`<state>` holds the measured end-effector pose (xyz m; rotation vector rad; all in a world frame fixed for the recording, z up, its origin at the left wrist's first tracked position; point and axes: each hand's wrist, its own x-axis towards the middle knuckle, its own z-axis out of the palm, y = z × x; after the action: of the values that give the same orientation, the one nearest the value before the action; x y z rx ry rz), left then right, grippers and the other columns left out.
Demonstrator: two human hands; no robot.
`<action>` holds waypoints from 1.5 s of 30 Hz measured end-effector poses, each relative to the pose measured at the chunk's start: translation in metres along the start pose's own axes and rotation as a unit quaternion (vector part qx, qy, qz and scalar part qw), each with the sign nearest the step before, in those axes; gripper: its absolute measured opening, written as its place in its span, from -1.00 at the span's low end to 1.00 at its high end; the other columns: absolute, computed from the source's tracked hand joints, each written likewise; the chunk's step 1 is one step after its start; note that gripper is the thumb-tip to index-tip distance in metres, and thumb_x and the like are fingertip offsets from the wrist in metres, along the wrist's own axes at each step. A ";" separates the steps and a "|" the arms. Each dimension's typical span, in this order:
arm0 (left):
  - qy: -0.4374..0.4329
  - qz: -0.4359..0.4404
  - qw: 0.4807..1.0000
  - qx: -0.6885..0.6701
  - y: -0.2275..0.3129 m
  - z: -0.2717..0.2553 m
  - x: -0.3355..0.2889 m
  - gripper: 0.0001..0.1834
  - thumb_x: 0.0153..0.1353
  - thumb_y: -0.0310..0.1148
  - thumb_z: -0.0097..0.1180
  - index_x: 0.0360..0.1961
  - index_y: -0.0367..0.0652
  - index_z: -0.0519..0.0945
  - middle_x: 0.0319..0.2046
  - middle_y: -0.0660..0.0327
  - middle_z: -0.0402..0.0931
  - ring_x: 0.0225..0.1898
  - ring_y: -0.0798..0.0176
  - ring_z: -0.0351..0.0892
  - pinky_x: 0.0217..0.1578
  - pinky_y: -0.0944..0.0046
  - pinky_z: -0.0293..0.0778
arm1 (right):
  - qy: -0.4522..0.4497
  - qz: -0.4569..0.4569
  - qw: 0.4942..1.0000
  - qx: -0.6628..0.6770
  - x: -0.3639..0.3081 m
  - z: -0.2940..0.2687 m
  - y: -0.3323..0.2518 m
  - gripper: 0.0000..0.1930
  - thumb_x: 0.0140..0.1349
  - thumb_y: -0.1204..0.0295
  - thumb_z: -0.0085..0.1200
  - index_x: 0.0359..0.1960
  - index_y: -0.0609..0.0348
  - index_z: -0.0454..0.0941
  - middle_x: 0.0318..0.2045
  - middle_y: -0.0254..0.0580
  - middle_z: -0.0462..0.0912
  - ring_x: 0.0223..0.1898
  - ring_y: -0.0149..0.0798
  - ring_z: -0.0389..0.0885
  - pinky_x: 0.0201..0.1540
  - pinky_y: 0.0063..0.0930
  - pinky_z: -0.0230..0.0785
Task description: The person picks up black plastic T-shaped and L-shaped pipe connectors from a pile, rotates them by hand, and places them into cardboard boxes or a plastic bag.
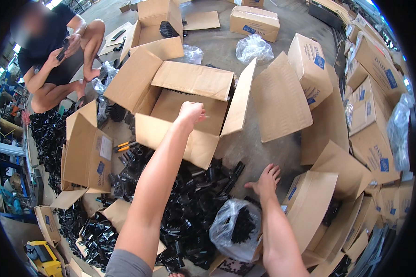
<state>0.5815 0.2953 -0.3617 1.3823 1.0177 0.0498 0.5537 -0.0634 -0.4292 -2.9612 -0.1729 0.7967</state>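
Observation:
My left hand [192,112] is closed, fingers curled, above the near side of an open cardboard box [189,104]. Whatever it may hold is hidden by the fingers. The box has its flaps spread outward and a flat brown cardboard surface inside. Lower and to the right, my right hand [266,181] has its fingers spread and nothing in it, low over the grey floor. Between my arms lies a heap of black plastic parts [187,207]. At its right edge sits a clear plastic bag [235,228] with small black pieces in it.
Another open box [312,207] stands right of my right forearm, and one more [88,159] at the left. A person [55,55] sits at the upper left, holding a dark part. Stacked cartons [374,129] line the right side. Orange-handled tools [126,146] lie by the heap.

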 end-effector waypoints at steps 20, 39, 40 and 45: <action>0.090 0.375 0.797 0.465 0.051 0.075 0.103 -0.19 -0.01 -0.14 0.52 0.29 -0.05 0.46 0.53 -0.24 -0.10 0.49 -0.26 0.11 0.41 -0.18 0.21 | -0.037 0.017 0.999 0.022 0.016 -0.005 -0.002 0.52 -0.32 0.01 0.65 0.50 0.55 -0.24 0.51 0.56 -0.21 0.58 0.37 -0.30 0.57 0.20 -0.31; 0.211 0.541 0.669 0.464 0.018 0.091 0.101 -0.64 0.25 -0.27 0.10 0.06 -0.09 0.60 0.07 0.00 0.55 0.19 -0.12 0.47 0.26 -0.17 0.29 | -0.037 0.025 0.999 -0.017 0.015 -0.011 -0.012 0.49 -0.32 0.00 0.65 0.49 0.54 -0.18 0.50 0.54 -0.12 0.56 0.38 -0.20 0.55 0.22 -0.22; 0.204 0.550 0.673 0.451 0.016 0.090 0.100 -0.63 0.27 -0.29 0.08 0.09 -0.09 0.59 0.10 0.01 0.54 0.21 -0.11 0.45 0.28 -0.17 0.27 | -0.038 0.027 0.999 -0.015 0.016 -0.012 -0.012 0.49 -0.32 0.00 0.65 0.49 0.54 -0.18 0.50 0.54 -0.12 0.56 0.38 -0.21 0.55 0.22 -0.23; 0.111 0.600 0.673 0.417 -0.004 0.062 0.107 -0.57 0.31 -0.32 0.05 0.21 -0.07 0.56 0.20 0.02 0.51 0.29 -0.07 0.42 0.29 -0.15 0.31 | -0.033 0.028 0.999 -0.016 0.013 -0.014 -0.012 0.48 -0.32 0.02 0.66 0.49 0.54 -0.17 0.50 0.54 -0.11 0.56 0.37 -0.20 0.55 0.22 -0.22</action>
<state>0.6814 0.3073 -0.4338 2.7699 0.0518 0.8389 0.5711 -0.0499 -0.4229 -2.9839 -0.1086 0.9077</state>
